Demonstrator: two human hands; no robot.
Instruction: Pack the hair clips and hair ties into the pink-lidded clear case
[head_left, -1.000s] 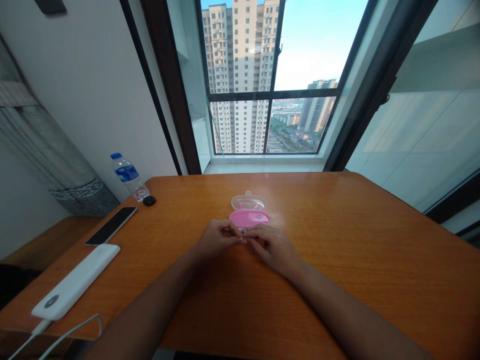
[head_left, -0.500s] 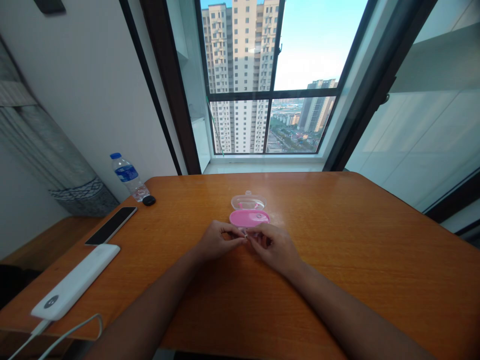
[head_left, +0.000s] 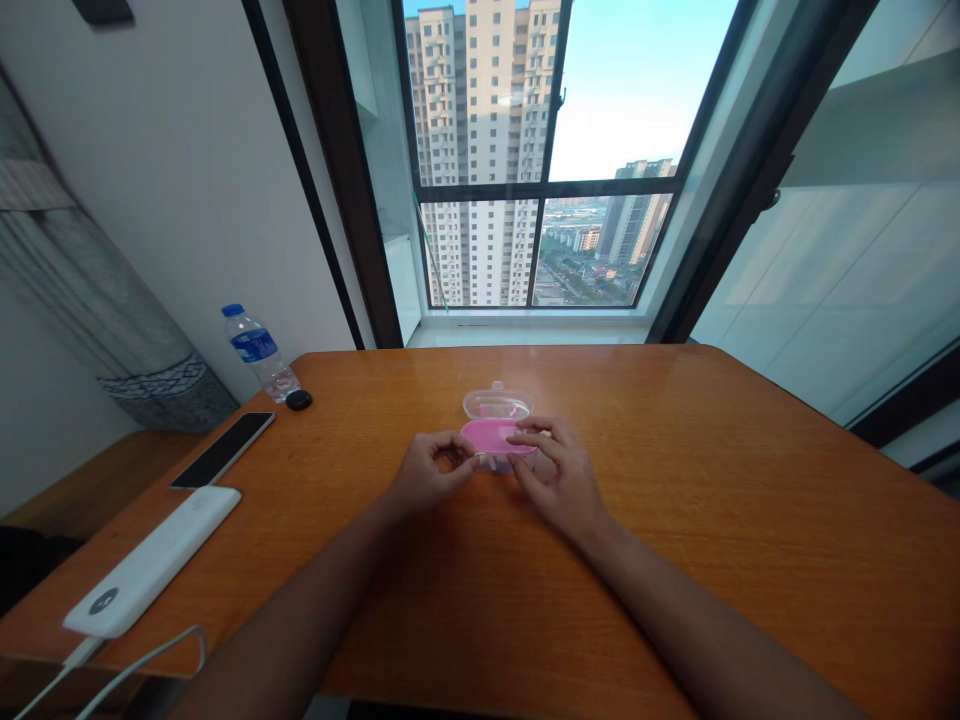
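Observation:
A small case with a pink tray (head_left: 489, 436) and a clear lid (head_left: 498, 404) tilted back lies on the wooden table, its clear base partly visible below the tray. At the case's left front corner, my left hand (head_left: 437, 468) pinches thumb and index finger together on something too small to make out. My right hand (head_left: 553, 470) is at the right side of the case, fingers apart, with its fingertips over the pink tray and the thumb near the front edge.
On the left of the table (head_left: 675, 560) are a white power bank (head_left: 154, 560) with a cable (head_left: 154, 655), a dark phone (head_left: 225, 450), a round black object (head_left: 298, 400) and a water bottle (head_left: 259, 350). A window stands beyond the far edge.
My hands have moved apart; they met in front of the case before. The right hand has opened and shifted up and right onto the tray, and the left has drawn slightly left.

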